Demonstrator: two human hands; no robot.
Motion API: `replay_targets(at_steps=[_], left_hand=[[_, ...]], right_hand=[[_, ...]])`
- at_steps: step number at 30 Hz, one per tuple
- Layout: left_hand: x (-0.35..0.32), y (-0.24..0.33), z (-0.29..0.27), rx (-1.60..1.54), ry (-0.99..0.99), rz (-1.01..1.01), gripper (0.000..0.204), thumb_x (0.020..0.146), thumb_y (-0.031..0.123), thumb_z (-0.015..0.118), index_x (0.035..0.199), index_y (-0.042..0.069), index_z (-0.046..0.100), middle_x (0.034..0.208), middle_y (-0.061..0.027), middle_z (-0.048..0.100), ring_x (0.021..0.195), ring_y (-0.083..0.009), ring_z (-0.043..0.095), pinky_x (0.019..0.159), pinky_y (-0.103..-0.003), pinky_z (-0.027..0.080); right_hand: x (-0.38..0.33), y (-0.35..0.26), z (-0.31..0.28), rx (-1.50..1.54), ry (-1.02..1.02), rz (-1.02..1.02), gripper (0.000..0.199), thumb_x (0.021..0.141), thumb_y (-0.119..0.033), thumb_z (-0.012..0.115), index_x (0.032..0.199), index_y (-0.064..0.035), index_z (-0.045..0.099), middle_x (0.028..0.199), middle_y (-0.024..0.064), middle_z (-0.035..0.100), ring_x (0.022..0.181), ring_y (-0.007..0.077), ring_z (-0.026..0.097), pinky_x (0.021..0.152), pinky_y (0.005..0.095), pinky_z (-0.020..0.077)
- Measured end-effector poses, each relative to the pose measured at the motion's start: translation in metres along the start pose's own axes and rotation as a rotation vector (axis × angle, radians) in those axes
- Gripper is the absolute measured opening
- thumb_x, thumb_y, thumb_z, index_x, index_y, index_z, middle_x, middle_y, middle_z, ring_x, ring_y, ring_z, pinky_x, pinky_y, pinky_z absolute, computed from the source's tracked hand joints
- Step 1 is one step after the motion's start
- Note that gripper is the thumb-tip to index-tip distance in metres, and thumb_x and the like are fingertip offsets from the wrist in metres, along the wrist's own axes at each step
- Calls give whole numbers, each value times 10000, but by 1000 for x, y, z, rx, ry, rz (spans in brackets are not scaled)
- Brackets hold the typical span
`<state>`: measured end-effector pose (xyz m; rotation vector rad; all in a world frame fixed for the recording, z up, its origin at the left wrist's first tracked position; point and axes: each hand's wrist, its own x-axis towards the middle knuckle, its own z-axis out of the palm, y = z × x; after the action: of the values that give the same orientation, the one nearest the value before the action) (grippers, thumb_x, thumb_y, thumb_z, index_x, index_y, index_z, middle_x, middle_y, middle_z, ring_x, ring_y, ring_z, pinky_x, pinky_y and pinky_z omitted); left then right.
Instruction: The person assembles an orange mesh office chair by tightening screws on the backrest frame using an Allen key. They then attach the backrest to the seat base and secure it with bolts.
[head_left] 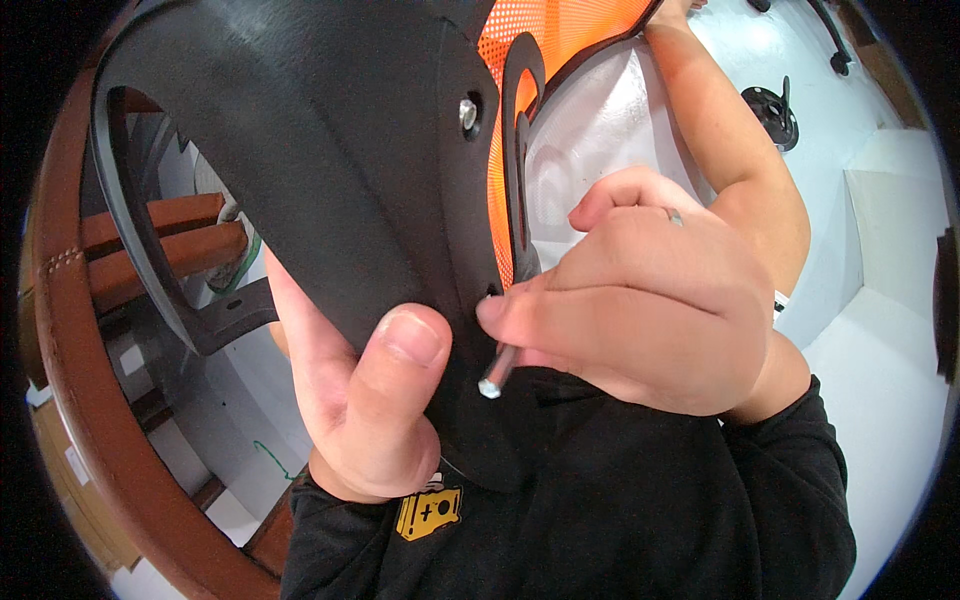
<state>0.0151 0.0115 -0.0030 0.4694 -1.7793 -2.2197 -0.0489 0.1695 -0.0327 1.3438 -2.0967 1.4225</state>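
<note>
A large black plastic chair back (330, 150) tilts in front of me, its lower end against my black shirt. My left hand (370, 400) grips its lower left edge, thumb on the near face and fingers mostly hidden behind. My right hand (640, 300) is closed in a pinch at the right edge, by a small hole. From under its fingertips sticks a short metal rod (497, 372) with a bright end, like a hex key. A silver bolt (467, 113) sits in a hole higher up. Orange mesh (519, 100) adjoins the right edge.
A bare limb (730, 150) bends beyond my right hand; whose it is, I cannot tell. A brown stitched frame (70, 310) curves along the left, near a shoe (243, 262). A black round part (770, 118) lies on the pale floor (820, 230) at upper right.
</note>
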Motion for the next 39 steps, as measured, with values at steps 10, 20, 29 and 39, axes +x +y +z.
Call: replay_targets(at_steps=[10, 20, 29, 39], left_hand=[[0, -9, -2, 183, 61, 77, 621, 795, 310, 531, 1323, 16, 386, 1159, -163, 568, 948, -246, 619, 810, -331, 510], [-1, -9, 3, 117, 78, 100, 656, 789, 288, 550, 1343, 2, 345, 1227, -174, 521, 1053, -268, 565, 909, -367, 454], [-3, 0, 0, -8, -19, -34, 898, 722, 187, 641, 1453, -4, 157, 1412, -175, 346, 1285, -302, 369, 1084, -415, 255], [-4, 0, 3, -5, 15, -38, 890, 715, 171, 630, 1453, -4, 163, 1410, -170, 352, 1290, -293, 364, 1087, -396, 246]], right_hand=[[-6, -2, -1, 40, -39, 57, 265, 637, -145, 802, 876, -74, 712, 806, -28, 671, 651, 77, 584, 731, 284, 455], [-6, -2, 4, 154, -19, 110, 278, 635, -162, 805, 881, -78, 707, 761, -32, 651, 639, 112, 581, 695, 300, 469], [-8, 6, 12, 362, 49, 179, 271, 682, -158, 820, 856, -32, 655, 748, 60, 658, 606, 188, 594, 555, 281, 470], [-11, 3, 18, 615, 68, 385, 323, 651, -129, 840, 882, -27, 639, 806, 63, 661, 652, 140, 592, 576, 245, 448]])
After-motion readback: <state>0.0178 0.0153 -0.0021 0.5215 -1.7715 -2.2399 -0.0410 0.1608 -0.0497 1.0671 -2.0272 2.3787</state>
